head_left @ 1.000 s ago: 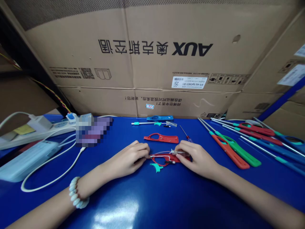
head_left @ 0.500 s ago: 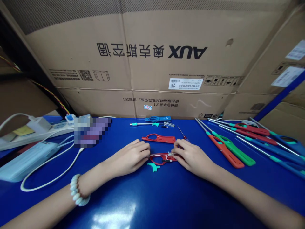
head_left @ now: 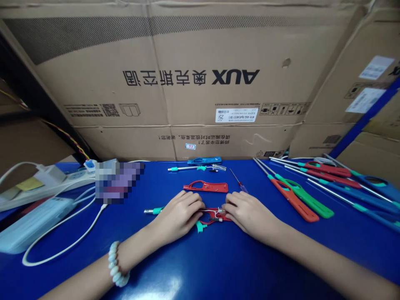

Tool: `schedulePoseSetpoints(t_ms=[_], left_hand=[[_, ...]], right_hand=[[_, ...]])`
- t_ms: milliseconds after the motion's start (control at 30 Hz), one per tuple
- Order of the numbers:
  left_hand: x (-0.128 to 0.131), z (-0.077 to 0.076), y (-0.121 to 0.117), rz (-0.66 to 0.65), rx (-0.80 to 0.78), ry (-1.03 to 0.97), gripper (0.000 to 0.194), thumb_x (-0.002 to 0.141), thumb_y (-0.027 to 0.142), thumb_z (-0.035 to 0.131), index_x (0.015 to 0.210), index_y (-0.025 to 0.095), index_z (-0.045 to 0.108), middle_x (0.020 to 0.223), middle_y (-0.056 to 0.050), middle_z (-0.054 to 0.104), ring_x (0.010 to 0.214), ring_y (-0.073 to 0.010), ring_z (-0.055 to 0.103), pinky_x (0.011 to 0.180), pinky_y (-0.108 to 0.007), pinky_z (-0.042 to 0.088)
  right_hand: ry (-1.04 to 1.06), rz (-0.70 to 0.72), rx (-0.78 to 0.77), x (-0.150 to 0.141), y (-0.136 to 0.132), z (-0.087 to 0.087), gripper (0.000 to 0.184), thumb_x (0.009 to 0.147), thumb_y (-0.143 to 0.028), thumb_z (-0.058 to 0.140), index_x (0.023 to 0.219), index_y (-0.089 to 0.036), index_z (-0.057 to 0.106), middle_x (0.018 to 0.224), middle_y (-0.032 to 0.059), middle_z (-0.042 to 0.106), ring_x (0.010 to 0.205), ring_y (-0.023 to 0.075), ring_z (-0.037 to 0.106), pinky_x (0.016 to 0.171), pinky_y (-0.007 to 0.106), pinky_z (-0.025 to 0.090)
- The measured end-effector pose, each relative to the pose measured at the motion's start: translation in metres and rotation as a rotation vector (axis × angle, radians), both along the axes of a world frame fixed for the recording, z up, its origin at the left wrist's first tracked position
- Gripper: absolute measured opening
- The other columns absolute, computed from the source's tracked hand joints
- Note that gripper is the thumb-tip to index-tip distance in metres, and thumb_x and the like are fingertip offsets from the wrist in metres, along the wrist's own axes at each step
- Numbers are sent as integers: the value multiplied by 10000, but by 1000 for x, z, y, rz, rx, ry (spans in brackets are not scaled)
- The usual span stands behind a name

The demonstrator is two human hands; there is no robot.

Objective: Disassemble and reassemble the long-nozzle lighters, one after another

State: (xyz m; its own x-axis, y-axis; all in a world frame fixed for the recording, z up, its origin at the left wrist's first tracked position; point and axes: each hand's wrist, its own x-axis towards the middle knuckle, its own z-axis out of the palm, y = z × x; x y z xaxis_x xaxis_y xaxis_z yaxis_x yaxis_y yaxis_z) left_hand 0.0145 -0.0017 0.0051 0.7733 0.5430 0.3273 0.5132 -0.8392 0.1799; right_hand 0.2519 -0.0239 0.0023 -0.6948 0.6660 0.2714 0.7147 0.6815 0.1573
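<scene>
Left hand (head_left: 183,211) and right hand (head_left: 247,214) grip one red casing (head_left: 224,217) — ends hidden — one screwdriver (head_left: 240,183) nearer the bench's back edge (head_left: 239,164).

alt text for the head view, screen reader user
A person's left hand and right hand are at an open red shell on a blue table, a metal tube showing past the left. Another red shell lies beyond, long-nosed tools at right, cardboard behind.

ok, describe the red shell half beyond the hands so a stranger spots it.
On the blue table, look between the cardboard at the back and the left hand and right hand. There lies the red shell half, loop opening toward the left. Unlike the red piece between the hands, it lies farther back; unlike the blue shell, it's red.
</scene>
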Motion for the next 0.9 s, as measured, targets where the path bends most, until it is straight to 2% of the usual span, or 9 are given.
schedulePoseSetpoints(t_ms=[133,367,600,800,900], left_hand=[[-3,-5,0,14,-43,-20,134,938,150,447,994,180,565,942,-50,607,865,-195,571,789,-337,417],[-5,-8,-1,14,-156,-60,132,929,126,459,993,180,560,985,-56,602,886,-204,564,798,-354,433],[-3,-7,-4,50,-180,-88,122,925,121,462,954,182,563,964,-44,607,876,-198,566,825,-365,410],[-3,-7,-3,45,-176,-70,128,933,115,446,946,172,560,967,-45,604,879,-194,564,800,-345,397],[-3,-7,-4,47,-169,-65,127,937,117,443,947,177,554,965,-35,602,877,-188,564,814,-348,388]], right_hand=[[-48,11,72,-2,-2,-3,133,879,-121,564,782,-157,647,792,67,621,725,196,575,650,308,404],[-77,20,170,-4,-6,-8,190,871,-43,490,830,-143,647,859,99,649,745,211,578,651,321,425],[-1,40,136,-3,-7,-3,321,931,-46,302,998,-129,604,912,113,630,776,219,558,690,344,451],[68,127,-45,-4,-8,0,268,941,-69,349,985,-162,596,898,78,568,777,189,511,686,292,444],[100,144,-85,-4,-6,-2,303,914,-31,349,1022,-162,600,906,77,545,778,183,492,678,281,439]])
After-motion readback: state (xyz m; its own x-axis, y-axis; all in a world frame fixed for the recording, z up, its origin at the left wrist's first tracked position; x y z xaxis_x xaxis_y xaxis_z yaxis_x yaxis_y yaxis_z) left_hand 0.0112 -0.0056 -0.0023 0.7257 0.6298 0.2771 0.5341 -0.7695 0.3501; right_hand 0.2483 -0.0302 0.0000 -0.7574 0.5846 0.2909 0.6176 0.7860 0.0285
